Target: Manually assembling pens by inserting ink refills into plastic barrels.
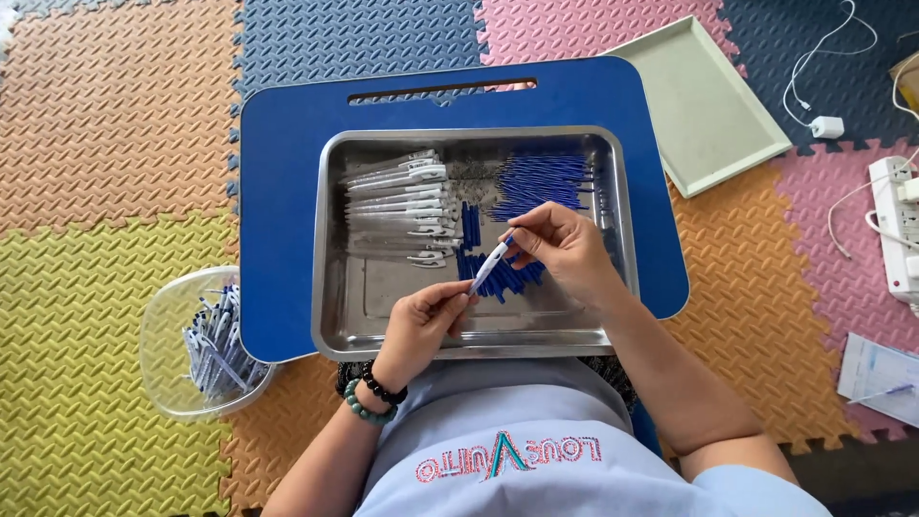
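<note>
Left hand (pixel 421 321) pinched shut, right hand (pixel 560 244) pinched, wrists angled inward

Textured foam floor mats (pixel 115 115) orange, yellow, pink, navy; rounded lap board (pixel 278 191) blue; rectangular metal tray (pixel 383 325) silver; far-right flat plastic tray (pixel 704 105) pale green.

Blue lap desk (pixel 287 191) bearing steel tray (pixel 330 316), on foam-mat floor (pixel 115 115).

Inside the metal tray (pixel 330 287), bare floor lies open at the lower left. White pen barrels (pixel 397 206) crowd the upper left, blue refills (pixel 541 177) the upper right, and blue caps (pixel 488 273) the middle.
</note>
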